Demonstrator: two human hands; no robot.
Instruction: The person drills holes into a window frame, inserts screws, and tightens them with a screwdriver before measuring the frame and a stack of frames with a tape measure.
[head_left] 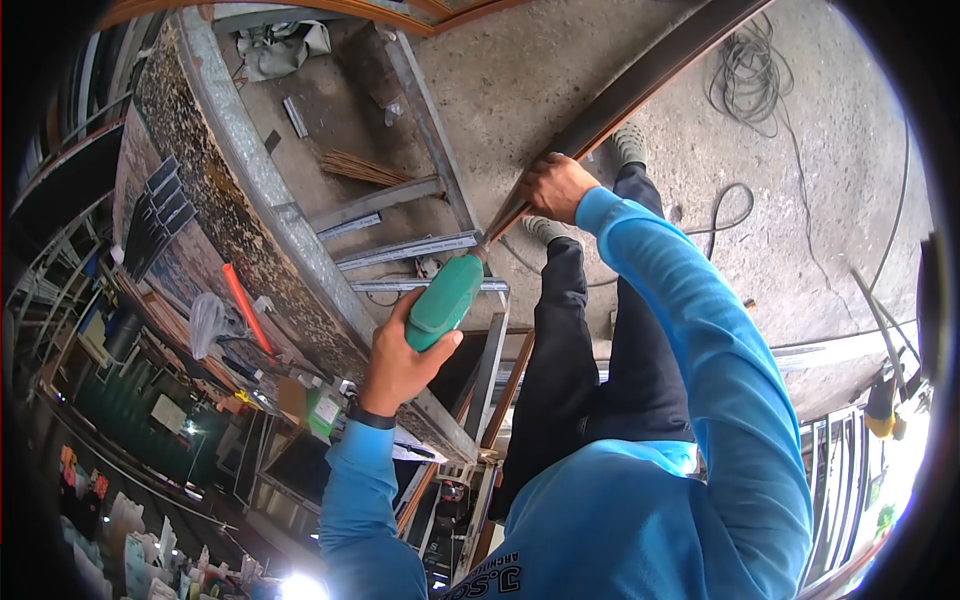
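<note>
My left hand (400, 365) is closed around a green power drill (445, 300), seen from above. Its nose points up and right and meets, or nearly meets, the near end of a long dark-brown metal profile (640, 92); the bit itself I cannot make out. My right hand (560, 187) grips that profile a little way from the same end, fingers wrapped over its edge. From there the bar slants away to the upper right, past my feet. Part of the left fingers is hidden behind the drill body.
A metal-framed bench (240, 120) with a worn board runs along the left, holding an orange bar (248, 308) and a plastic bag (208, 322). Metal strips (410, 250) lie near the drill. Coiled cable (750, 75) lies on the concrete floor (840, 150).
</note>
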